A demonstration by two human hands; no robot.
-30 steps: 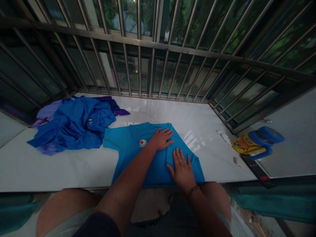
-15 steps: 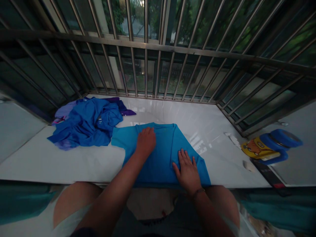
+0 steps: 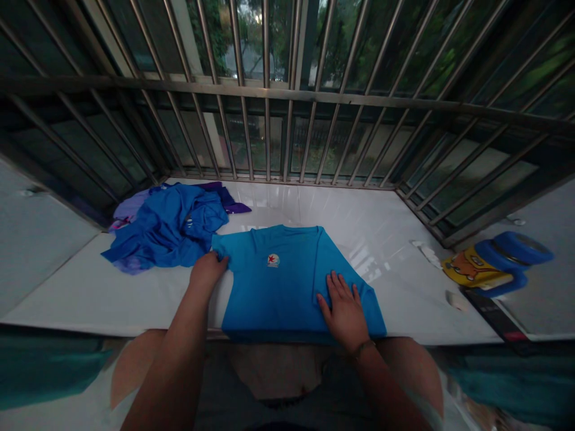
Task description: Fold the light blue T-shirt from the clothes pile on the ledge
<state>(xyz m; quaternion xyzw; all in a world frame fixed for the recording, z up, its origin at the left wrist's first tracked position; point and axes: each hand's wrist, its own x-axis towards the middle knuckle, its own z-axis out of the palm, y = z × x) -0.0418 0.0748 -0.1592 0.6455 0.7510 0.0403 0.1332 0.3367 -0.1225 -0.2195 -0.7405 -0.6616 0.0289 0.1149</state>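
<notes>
A blue T-shirt (image 3: 274, 293) lies spread on the white ledge, with its neckline toward the window and its lower edge at the ledge's front. A small round badge with a red star shows on its chest. The side by my right hand is folded inward over the body. My left hand (image 3: 209, 272) pinches the edge of the left sleeve, fingers closed on the cloth. Flat on the folded part rests my right hand (image 3: 345, 314), its fingers stretched out and pressing the fabric.
A crumpled heap of blue and purple clothes (image 3: 175, 224) lies at the left. On the right are a blue and yellow jar with a handle (image 3: 494, 260), a dark phone-like object (image 3: 496, 314) and a crumpled white scrap (image 3: 427, 254). Metal bars (image 3: 287, 94) close off the far side.
My left hand has moved left from the shirt's chest to its sleeve edge and grips it, uncovering the badge. My right hand stays on the folded side.
</notes>
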